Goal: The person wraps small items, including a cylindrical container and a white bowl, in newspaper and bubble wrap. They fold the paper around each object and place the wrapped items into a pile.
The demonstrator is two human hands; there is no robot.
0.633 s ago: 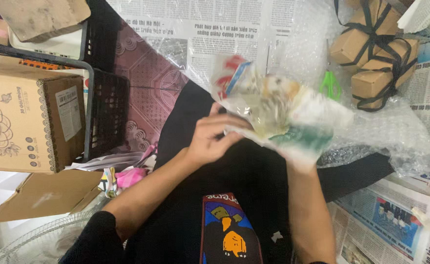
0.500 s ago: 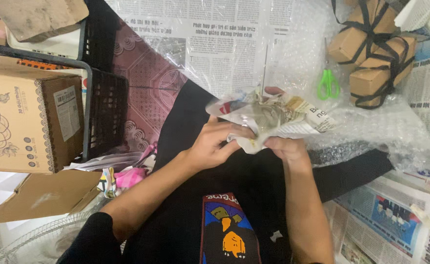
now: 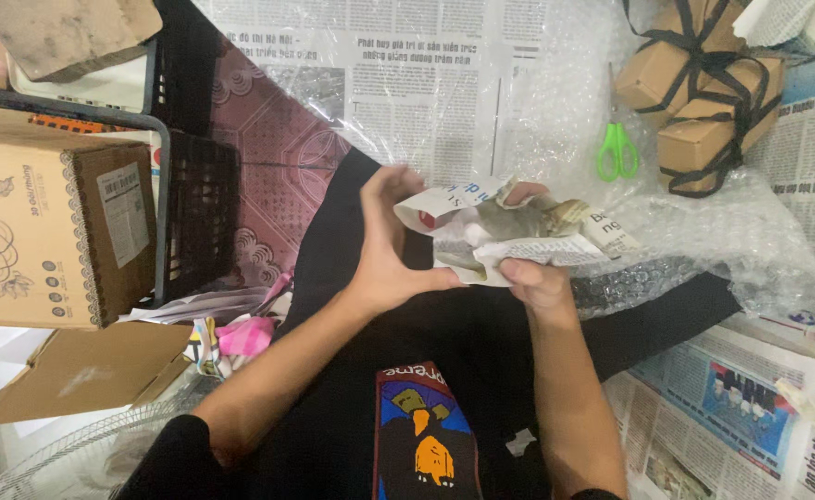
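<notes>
Item: crumpled newspaper bundle (image 3: 504, 231), held in both hands above the person's lap, over black clothing.

Grip: left hand (image 3: 391, 248) closed on the bundle's left end, thumb beneath, fingers curled over the top edge. Right hand (image 3: 539, 278) closed on the lower right, thumb pressed on the paper's front, one fingertip showing over the upper edge.

Appearance: white and grey printed paper, folded and creased into a loose wad; a red patch shows at the left end; a printed strip sticks out to the right. Contents, if any, cannot be made out.

Surroundings: sheet of bubble wrap (image 3: 703, 231) just beside the bundle on the right, spreading up over spread newspaper (image 3: 407, 83). Green-handled scissors (image 3: 617, 153) lie on the wrap, near. Small brown boxes tied with black ribbon (image 3: 703, 93) stand beyond them. Well apart at left: black plastic crate (image 3: 194, 213), large cardboard carton (image 3: 51, 231), flat cardboard piece (image 3: 83, 370).

Open room: the dark lap below the hands.
</notes>
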